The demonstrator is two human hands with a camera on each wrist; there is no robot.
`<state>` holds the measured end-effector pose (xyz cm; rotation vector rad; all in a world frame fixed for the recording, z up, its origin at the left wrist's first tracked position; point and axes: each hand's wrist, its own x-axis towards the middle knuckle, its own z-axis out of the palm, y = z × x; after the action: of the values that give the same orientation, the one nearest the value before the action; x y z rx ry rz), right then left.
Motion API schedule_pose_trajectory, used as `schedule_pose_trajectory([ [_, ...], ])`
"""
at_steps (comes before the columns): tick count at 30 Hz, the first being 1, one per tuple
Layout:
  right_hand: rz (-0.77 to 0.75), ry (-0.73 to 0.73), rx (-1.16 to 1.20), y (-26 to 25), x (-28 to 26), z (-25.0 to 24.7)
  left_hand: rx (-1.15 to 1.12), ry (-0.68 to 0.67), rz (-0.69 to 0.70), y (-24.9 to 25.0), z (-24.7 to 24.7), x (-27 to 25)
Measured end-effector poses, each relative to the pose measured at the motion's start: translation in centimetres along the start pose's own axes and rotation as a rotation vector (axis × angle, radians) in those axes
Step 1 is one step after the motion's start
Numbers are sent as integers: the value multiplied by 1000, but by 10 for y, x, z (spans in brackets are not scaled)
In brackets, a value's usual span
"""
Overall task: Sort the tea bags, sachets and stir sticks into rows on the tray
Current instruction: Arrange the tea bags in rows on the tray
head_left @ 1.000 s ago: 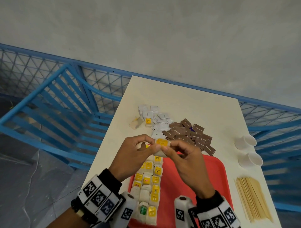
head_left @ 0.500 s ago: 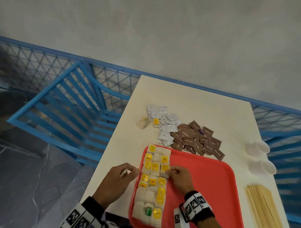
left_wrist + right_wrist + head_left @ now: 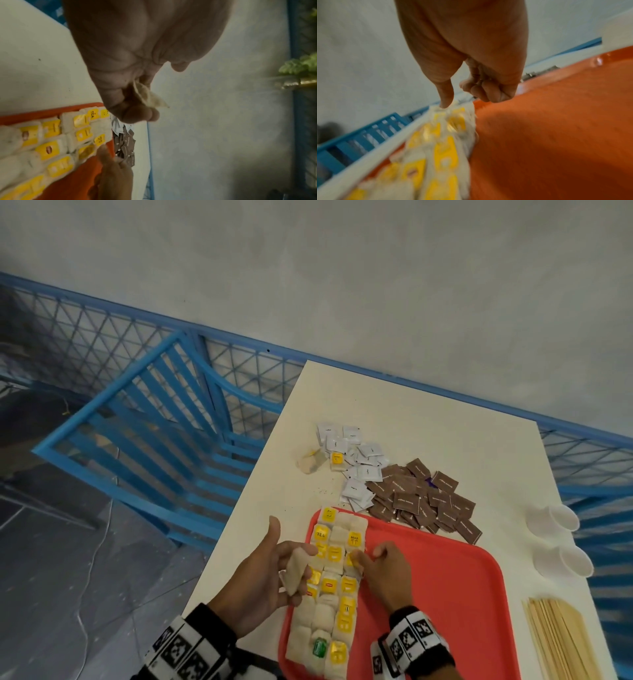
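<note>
- The left hand (image 3: 260, 580) hovers over the near-left edge of the red tray (image 3: 445, 594), fingers curled round a plain tea bag (image 3: 295, 571) with the thumb stuck up; the left wrist view shows a corner of that bag (image 3: 149, 98) poking out between the fingers.
- The right hand (image 3: 387, 573) rests on the tray just right of the tea bag rows (image 3: 329, 594). Its fingers are curled under and its thumb (image 3: 445, 97) presses down on a bag at the right edge of the rows; the wrist view is blurred, so I cannot tell whether it pinches that bag.
- The rows fill the left part of the tray in three columns running near to far, most with yellow tags, one near the front with a green tag (image 3: 319, 647).
- On the white table (image 3: 428, 419) beyond the tray lie a pile of white sachets (image 3: 356, 463) and, to its right, a pile of brown sachets (image 3: 421, 498).
- Two loose tea bags (image 3: 322, 460) sit at the left of the white pile.
- Stir sticks (image 3: 561, 642) lie bundled on the table right of the tray, with two white cups (image 3: 561, 539) beyond them.
</note>
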<state>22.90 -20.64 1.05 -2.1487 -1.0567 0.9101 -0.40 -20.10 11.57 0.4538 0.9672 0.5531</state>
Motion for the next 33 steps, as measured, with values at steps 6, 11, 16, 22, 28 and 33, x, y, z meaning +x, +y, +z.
schedule_pose_trajectory([
  [6, -397, -242, 235, -77, -53, -40, -76, -89, 22, 3, 7, 2],
  [11, -415, -357, 104, -90, -70, -42, 274, -49, 235, -3, 11, 4],
  [16, -533, -242, 228, -96, -76, -46, 476, -101, 339, 1, 18, 0],
  [22, -702, -193, 164, -109, -76, -66, 736, -44, 598, 17, 10, -2],
  [28, -714, -142, 130, -123, -66, -72, 844, 101, 765, 37, 16, 2],
  [33, -690, -210, 160, -126, -64, -72, 808, 18, 746, 40, 19, 3],
])
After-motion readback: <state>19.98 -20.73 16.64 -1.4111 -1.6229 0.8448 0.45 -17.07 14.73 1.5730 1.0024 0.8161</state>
